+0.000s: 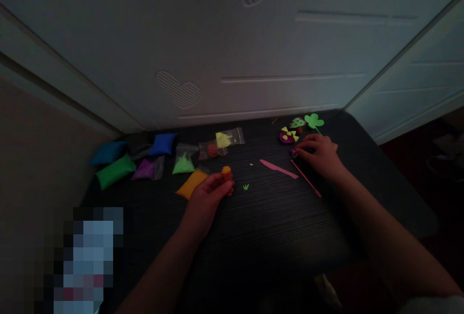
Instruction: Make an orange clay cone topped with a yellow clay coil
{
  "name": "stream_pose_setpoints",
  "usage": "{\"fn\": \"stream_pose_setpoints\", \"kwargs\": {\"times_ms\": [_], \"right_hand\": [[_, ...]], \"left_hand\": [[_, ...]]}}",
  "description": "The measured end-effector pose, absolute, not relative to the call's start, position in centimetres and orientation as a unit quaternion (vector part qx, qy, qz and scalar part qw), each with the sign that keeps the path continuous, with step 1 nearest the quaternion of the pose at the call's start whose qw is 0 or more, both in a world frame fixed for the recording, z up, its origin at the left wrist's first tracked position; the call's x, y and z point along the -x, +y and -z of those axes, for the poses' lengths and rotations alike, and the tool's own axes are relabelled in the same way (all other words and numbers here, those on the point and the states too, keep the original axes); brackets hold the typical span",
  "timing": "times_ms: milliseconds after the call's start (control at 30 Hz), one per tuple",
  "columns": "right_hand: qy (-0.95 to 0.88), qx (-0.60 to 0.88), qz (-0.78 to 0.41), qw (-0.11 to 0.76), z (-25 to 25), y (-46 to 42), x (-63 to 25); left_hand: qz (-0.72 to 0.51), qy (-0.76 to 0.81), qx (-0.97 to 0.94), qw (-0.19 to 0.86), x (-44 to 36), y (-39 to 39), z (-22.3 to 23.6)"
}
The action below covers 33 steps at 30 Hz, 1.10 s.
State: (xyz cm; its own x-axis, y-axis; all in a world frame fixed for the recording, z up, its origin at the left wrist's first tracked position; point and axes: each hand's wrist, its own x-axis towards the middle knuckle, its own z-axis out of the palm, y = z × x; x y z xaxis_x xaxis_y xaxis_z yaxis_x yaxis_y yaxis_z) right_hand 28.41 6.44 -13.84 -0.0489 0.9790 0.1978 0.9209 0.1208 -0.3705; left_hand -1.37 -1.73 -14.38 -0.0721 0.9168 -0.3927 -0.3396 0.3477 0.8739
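Observation:
My left hand [207,197] is closed around a small upright orange clay figure [226,174] with a lighter, layered top. The fingers of my right hand [322,153] come together at a small purple piece [294,152] on the dark table; its kind is too small to make out. Just below that hand lies a thin pink modelling stick [306,178], and to its left a pink plastic knife [278,168]. Tiny green clay leaves [245,187] rest between my hands, with a small yellowish bit [251,164] above them.
Bags of clay line the left and back: blue [163,144], green [116,171], purple [145,169], light green [183,163], yellow [224,139], orange [191,183]. At the back right are a purple-and-yellow clay piece [286,136] and a green clover shape [313,121]. A white panel [203,38] stands behind.

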Motion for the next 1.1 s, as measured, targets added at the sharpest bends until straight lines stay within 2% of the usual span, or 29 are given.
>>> {"fn": "stream_pose_setpoints", "kwargs": {"times_ms": [267, 567, 800, 1000, 1100], "right_hand": [[-0.716, 0.667, -0.060, 0.198, 12.8, 5.7, -29.0], [-0.756, 0.624, -0.145, 0.135, 13.3, 0.0, -27.2], [-0.757, 0.618, -0.133, 0.166, 12.6, -0.5, -25.1], [-0.814, 0.503, -0.207, 0.203, 11.4, -1.7, -18.9], [-0.826, 0.471, -0.206, 0.234, 11.9, -2.0, -15.8]], "left_hand": [[-0.499, 0.527, -0.277, 0.630, 1.5, -1.7, 14.3], [-0.495, 0.529, -0.287, 0.627, 1.5, -1.8, 14.6], [-0.491, 0.520, -0.287, 0.638, 1.5, -2.0, 14.8], [-0.508, 0.493, -0.259, 0.658, 1.0, -2.6, 14.1], [-0.530, 0.466, -0.230, 0.670, 0.8, -2.8, 13.9]]}}
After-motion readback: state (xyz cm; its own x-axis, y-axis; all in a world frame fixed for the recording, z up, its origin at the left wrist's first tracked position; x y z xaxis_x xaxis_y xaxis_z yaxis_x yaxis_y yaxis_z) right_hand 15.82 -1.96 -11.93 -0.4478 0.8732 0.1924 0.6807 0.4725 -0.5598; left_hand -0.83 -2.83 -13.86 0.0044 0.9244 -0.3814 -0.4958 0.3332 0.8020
